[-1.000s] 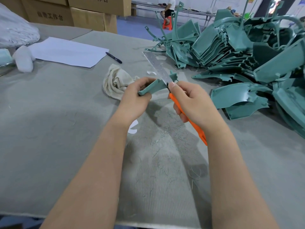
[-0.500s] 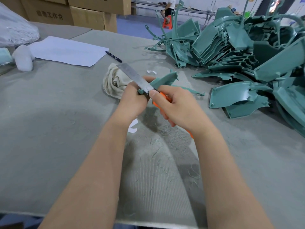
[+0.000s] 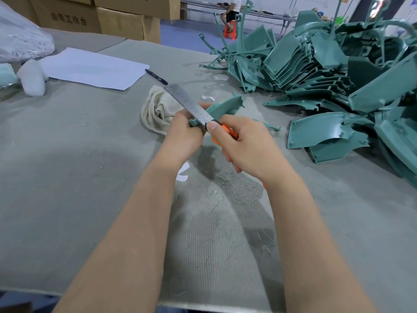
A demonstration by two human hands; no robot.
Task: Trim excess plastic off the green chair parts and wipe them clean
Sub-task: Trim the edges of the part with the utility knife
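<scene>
My left hand (image 3: 183, 132) grips the near end of a small green chair part (image 3: 225, 107) held above the table. My right hand (image 3: 246, 143) holds a knife (image 3: 189, 102) by its orange handle, thumb pressed at the base of the blade. The grey blade lies across the part's near edge and points up and to the left. A crumpled cream cloth (image 3: 155, 114) lies on the table just left of my left hand. A big pile of green chair parts (image 3: 327, 71) fills the right side.
The grey felt table (image 3: 67, 166) is strewn with thin green shavings near me. A white sheet of paper (image 3: 94, 68) and a black pen (image 3: 156, 76) lie at the back left, cardboard boxes (image 3: 112, 16) behind. A person sits on a stool far back.
The knife blade has swung from pointing up and away to lying flatter, sliding left across the part's edge. My right hand has moved left toward my left hand.
</scene>
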